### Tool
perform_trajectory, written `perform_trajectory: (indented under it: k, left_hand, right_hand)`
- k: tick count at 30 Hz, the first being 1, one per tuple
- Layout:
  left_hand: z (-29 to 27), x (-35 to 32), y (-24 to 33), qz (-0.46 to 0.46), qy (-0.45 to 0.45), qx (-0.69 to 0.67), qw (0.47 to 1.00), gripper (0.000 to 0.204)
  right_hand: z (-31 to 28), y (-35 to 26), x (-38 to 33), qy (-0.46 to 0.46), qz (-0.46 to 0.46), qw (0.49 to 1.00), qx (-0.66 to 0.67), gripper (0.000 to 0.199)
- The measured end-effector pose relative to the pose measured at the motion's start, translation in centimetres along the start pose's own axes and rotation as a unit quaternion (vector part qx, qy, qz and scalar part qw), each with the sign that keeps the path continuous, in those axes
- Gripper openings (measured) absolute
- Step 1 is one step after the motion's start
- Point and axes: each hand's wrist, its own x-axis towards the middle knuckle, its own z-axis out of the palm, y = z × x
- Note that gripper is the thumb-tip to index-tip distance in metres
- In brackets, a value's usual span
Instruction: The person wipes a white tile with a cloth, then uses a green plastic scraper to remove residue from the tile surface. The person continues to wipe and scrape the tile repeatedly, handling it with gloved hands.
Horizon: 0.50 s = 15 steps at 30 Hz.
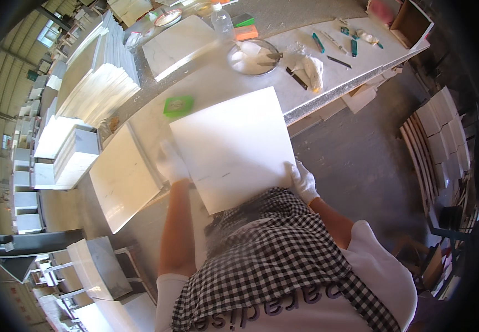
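Note:
A square white marble tile (239, 146) with faint grey marks is in front of me, over the near edge of the worktable and close to my apron. My right hand (304, 182), in a white glove, grips its lower right edge, with the thumb on the face and other fingers partly hidden. Beside the tile's left edge is my left hand (172, 161), also gloved; motion smears its fingers, so its hold is unclear. Another white tile (124, 176) lies to the left of that hand. A green block (178, 106) rests just beyond the held tile's upper left corner.
A metal bowl of white paste (250, 57) with a scraper stands on the worktable (206, 83), near a crumpled white glove (308, 66), a clear bottle (222, 22) and several cutters. Tall tile stacks (98, 77) rise at left. More stacked tiles (441, 133) stand at right.

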Motion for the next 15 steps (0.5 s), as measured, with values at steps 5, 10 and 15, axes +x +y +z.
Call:
perform_trajectory:
  k: [5, 10, 15]
  left_hand:
    - [-1.7, 1.4, 1.2, 0.134, 0.06, 0.043, 0.988, 0.046]
    - [-1.1, 2.6, 2.4, 0.23, 0.072, 0.203, 0.949, 0.045]
    - [2.0, -0.6, 2.2, 0.463, -0.059, 0.432, 0.772, 0.058]
  right_hand:
    - [-0.3, 0.8, -0.2, -0.065, 0.046, 0.994, 0.071, 0.061]
    - [-0.6, 1.0, -0.2, -0.091, 0.063, 0.986, 0.126, 0.065]
    - [-0.4, 0.7, 0.0, -0.099, 0.106, 0.978, 0.152, 0.062]
